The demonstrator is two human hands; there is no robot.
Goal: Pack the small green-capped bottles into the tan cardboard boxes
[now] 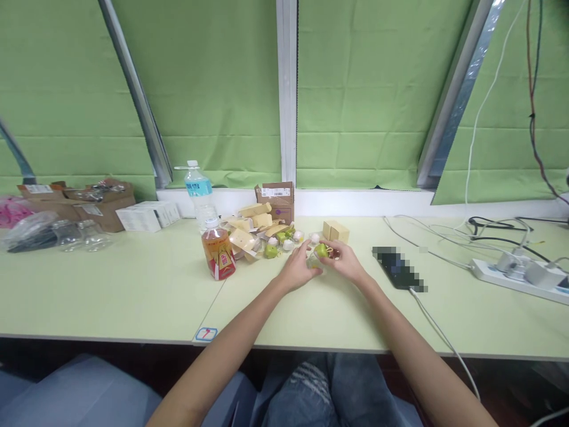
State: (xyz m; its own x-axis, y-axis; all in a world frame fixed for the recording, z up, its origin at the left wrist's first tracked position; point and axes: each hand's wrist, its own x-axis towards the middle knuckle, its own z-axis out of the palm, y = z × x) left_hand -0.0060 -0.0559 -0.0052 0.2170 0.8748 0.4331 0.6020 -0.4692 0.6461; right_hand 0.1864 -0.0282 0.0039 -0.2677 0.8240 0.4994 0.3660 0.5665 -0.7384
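Observation:
My right hand (347,261) pinches a small green trinket (321,250) with what looks like a gold-coloured ring at its side. Close beside it, my left hand (297,268) curls its thumb and fingers around a small clear plastic piece (313,261), partly hidden by the fingers. Both hands are just above the table, near each other. Behind them lie a white round piece (315,238) and a small yellow box (336,231). Another green trinket (271,251) rests to the left, among several white and green pieces.
Opened yellow boxes (243,240) are heaped behind an orange drink bottle (218,251) and a water bottle (200,196). A brown carton (276,201) stands at the back. To the right are a phone (395,268), cables and a power strip (524,277). Glass jars (80,234) stand far left.

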